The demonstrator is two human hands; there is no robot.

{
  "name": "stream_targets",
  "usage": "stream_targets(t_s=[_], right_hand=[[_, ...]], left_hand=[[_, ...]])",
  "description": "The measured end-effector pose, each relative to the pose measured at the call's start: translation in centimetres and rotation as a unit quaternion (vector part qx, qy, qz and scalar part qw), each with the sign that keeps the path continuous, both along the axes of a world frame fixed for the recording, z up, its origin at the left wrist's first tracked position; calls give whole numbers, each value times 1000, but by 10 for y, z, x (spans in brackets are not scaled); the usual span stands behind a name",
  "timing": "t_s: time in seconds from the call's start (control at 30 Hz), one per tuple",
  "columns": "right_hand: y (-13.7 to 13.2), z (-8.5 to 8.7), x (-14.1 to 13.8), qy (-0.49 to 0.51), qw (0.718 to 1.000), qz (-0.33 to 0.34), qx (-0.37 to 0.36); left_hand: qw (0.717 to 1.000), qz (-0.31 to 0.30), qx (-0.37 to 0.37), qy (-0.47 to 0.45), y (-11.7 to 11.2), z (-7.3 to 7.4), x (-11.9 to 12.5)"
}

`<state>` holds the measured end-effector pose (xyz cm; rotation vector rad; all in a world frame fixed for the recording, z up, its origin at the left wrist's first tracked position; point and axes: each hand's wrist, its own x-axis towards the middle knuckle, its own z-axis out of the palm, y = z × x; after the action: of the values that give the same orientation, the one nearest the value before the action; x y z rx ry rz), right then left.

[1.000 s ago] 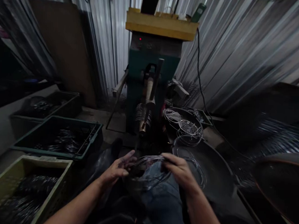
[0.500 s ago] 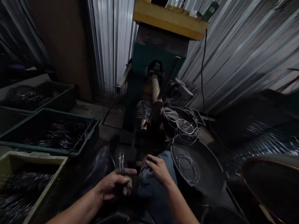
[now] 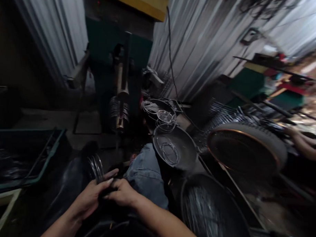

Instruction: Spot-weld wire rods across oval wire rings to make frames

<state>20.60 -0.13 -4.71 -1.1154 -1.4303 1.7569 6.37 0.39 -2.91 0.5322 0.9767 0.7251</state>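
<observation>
Several thin metal wire rings (image 3: 96,166) stand up from my left hand (image 3: 91,196), whose thumb and fingers are closed around their lower part. My right hand (image 3: 123,192) meets it at the fingertips, low in front of my body. Its fingers are bent together, and whatever lies between them is hidden. Beyond my hands, more wire rings hang in a coil (image 3: 119,110) around a bar on the green machine (image 3: 101,37). To the right, loose wire rings (image 3: 169,153) lie in a dark round pan (image 3: 186,147).
A second pan (image 3: 163,106) with wire rings sits further back. Nearer, a dark basin (image 3: 237,218) holds thin wire pieces. A large copper-rimmed round container (image 3: 251,130) stands at right, near another person's arm (image 3: 304,146). At left are a green crate (image 3: 53,151) and a yellowish crate (image 3: 8,210).
My view has swung to the right. My right hand has left my knee and come over to my left hand, which still holds the wire rings.
</observation>
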Motion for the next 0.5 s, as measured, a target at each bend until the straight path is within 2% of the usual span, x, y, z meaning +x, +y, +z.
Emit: stream_targets(t_s=[0.1,0.17,0.37,0.5], right_hand=[[1,-4,3,-11,990,-53,-130],[0,-5,5,-8,985,-68,-159],[5,-2,8,-36,985,-113,-125],[6,-3,6,-35,977,-178,-114]], left_hand=[[999,-38,-18,20,2,2,3],[998,-39,-34,27,2,3,5],[995,31,-80,40,6,5,9],[993,74,-77,47,7,8,13]])
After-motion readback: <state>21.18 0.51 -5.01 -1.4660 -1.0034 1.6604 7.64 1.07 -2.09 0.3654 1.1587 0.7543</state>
